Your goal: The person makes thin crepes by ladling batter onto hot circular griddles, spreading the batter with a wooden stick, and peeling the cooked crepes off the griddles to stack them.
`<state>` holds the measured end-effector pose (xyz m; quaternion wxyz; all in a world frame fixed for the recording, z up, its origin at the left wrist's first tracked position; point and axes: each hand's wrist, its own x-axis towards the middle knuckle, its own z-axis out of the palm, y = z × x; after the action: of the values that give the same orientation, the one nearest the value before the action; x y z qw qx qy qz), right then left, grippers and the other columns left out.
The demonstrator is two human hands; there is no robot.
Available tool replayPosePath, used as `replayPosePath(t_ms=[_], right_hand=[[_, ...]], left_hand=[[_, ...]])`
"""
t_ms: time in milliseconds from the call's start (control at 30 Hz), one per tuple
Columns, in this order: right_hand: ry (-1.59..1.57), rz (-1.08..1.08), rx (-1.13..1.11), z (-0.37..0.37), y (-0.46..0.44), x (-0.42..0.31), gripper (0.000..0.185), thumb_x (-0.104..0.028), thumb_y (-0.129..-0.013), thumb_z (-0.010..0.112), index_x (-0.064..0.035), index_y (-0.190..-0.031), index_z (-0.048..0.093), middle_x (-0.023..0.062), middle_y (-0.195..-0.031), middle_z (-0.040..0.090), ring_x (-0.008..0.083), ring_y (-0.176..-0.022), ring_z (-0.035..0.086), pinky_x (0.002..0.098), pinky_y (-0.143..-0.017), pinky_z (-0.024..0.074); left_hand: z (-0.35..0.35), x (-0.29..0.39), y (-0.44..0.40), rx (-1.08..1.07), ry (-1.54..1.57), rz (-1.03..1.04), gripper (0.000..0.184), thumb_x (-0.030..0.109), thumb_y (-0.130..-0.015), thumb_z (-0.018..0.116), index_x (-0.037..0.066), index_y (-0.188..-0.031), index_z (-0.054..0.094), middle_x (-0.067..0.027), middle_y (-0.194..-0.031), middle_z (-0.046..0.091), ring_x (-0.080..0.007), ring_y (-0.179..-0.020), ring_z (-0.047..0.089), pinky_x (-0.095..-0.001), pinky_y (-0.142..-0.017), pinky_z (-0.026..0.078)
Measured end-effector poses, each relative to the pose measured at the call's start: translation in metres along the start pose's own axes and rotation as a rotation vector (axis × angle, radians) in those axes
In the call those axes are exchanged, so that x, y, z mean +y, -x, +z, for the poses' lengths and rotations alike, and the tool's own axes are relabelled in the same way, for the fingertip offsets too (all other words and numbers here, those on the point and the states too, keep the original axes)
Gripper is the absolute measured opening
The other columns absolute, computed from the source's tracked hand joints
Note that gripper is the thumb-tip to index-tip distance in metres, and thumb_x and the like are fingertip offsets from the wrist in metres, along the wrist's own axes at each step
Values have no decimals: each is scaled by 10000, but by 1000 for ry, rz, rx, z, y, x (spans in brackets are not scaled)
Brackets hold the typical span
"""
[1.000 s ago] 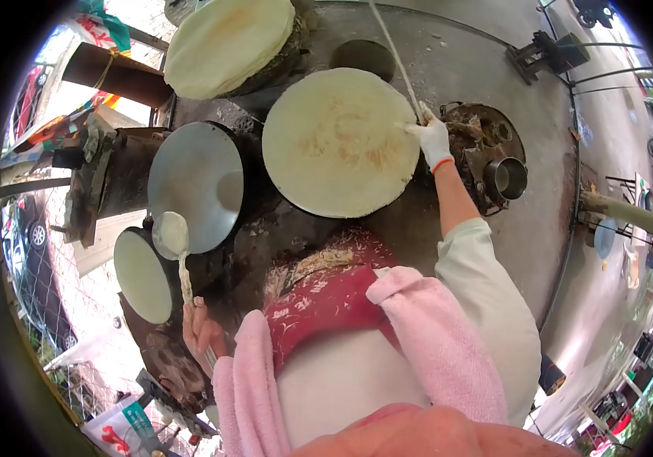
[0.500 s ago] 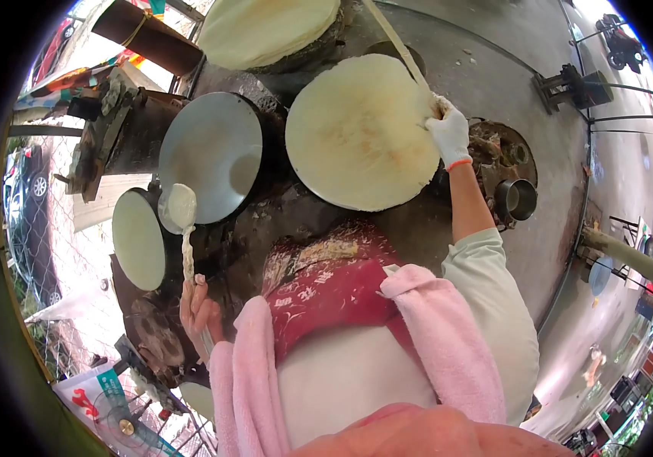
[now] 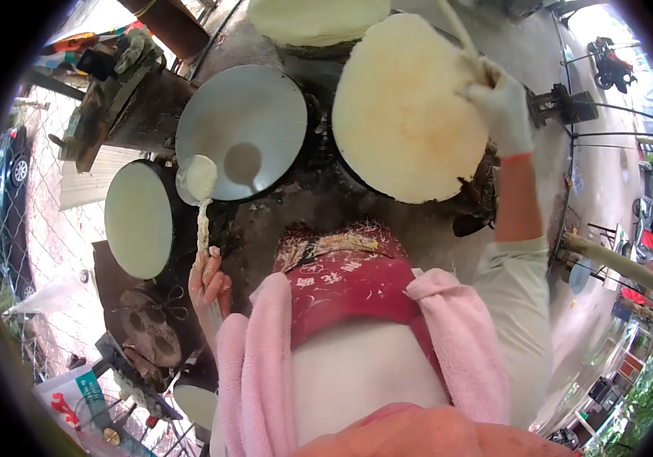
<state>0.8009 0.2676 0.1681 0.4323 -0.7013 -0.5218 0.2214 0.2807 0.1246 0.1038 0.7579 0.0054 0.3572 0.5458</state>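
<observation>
My left hand [image 3: 210, 278], bare, is closed on the handle of a ladle [image 3: 201, 177]. Pale batter coats the ladle's bowl and handle. The bowl hangs over the near left rim of a bare round griddle [image 3: 227, 99]. A white glove covers my right hand [image 3: 502, 110], which is blurred by motion. Its fingers close round a long flat stick [image 3: 457, 27] at the right edge of a large thin pancake [image 3: 410, 114]. Whether they also pinch the pancake's edge cannot be made out. The pancake lies tilted and shifted on its griddle, its near right edge ragged.
Another batter-covered griddle [image 3: 319, 19] stands at the far side, and a smaller pale round one [image 3: 140, 221] at the left. A wire fence [image 3: 44, 221] runs along the left. A metal post with a block [image 3: 566, 105] stands at the right.
My right hand has moved right and away from me with the stick, and the pancake has shifted and tilted with it. The ladle stays beside the bare griddle. The whole view has swung somewhat.
</observation>
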Motion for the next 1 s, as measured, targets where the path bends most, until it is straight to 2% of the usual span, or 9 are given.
replayPosePath(t_ms=[133, 300, 400, 500, 533, 567, 733, 867, 1000], right_hand=[[-247, 71, -272, -7, -104, -33, 439, 18, -727, 679, 42, -1162, 627, 47, -901, 650, 116, -811, 637, 259, -729, 529], [703, -342, 2, 25, -131, -193, 335, -181, -695, 708, -75, -1012, 720, 228, -955, 695, 279, -854, 703, 440, -808, 533], [1016, -656, 129, 72, -162, -218, 379, -197, -682, 731, -55, -1033, 704, 191, -936, 704, 304, -842, 693, 419, -768, 527], [1341, -716, 75, 135, -214, -187, 295, -110, -807, 578, -123, -1093, 651, 123, -1029, 689, 285, -849, 686, 388, -719, 546], [1211, -951, 105, 158, -232, -164, 255, -143, -832, 545, -150, -1067, 645, 125, -1016, 683, 299, -863, 676, 407, -712, 544], [1063, -1181, 133, 181, -245, -140, 223, -176, -858, 512, -177, -1041, 640, 126, -1004, 677, 313, -876, 667, 427, -704, 542], [1027, -1067, 172, 290, -242, -48, 190, -170, -877, 520, -170, -1042, 614, 61, -899, 647, 246, -851, 656, 403, -664, 549], [966, -1047, 55, 333, -223, 34, 157, -163, -852, 543, -145, -984, 627, 40, -907, 658, 237, -860, 658, 388, -628, 552], [993, -987, 2, 311, -215, 59, 128, -171, -849, 542, -142, -946, 620, 36, -922, 664, 229, -892, 653, 391, -636, 550]], left_hand=[[-23, 22, 2, 126, -235, 82, 313, 284, -1042, 442, -13, -1068, 539, 83, -620, 370, 15, -360, 280, -167, -416, 297], [-60, 37, 14, 106, -128, 141, 330, 296, -1043, 438, -15, -1078, 540, 88, -621, 371, 3, -359, 288, -181, -412, 309], [-84, 33, 24, 49, -66, 202, 322, 286, -1037, 454, -18, -1105, 539, 66, -676, 471, -9, -369, 321, -190, -413, 333], [-76, 19, 42, 406, -63, 304, 311, 281, -1022, 494, -9, -1125, 538, 10, -792, 594, -11, -399, 338, -187, -415, 351], [-98, 13, 50, 214, -7, 315, 288, 269, -1007, 524, 3, -1115, 550, -45, -905, 654, -11, -432, 351, -173, -418, 352], [-89, 4, 60, 329, -49, 360, 282, 267, -1008, 521, 5, -1110, 553, -42, -896, 653, -12, -432, 353, -168, -416, 349], [-63, -57, 106, 688, -74, 528, 275, 261, -1016, 496, 6, -1100, 557, -28, -832, 642, -22, -399, 337, -162, -404, 341], [-71, -117, 150, 578, 205, 580, 346, 311, -1046, 425, -12, -1097, 536, 46, -629, 434, -49, -343, 306, -206, -409, 388], [-53, -164, 187, 573, 471, 622, 415, 359, -1064, 340, -19, -1157, 481, 40, -620, 365, -64, -336, 322, -226, -443, 434]])
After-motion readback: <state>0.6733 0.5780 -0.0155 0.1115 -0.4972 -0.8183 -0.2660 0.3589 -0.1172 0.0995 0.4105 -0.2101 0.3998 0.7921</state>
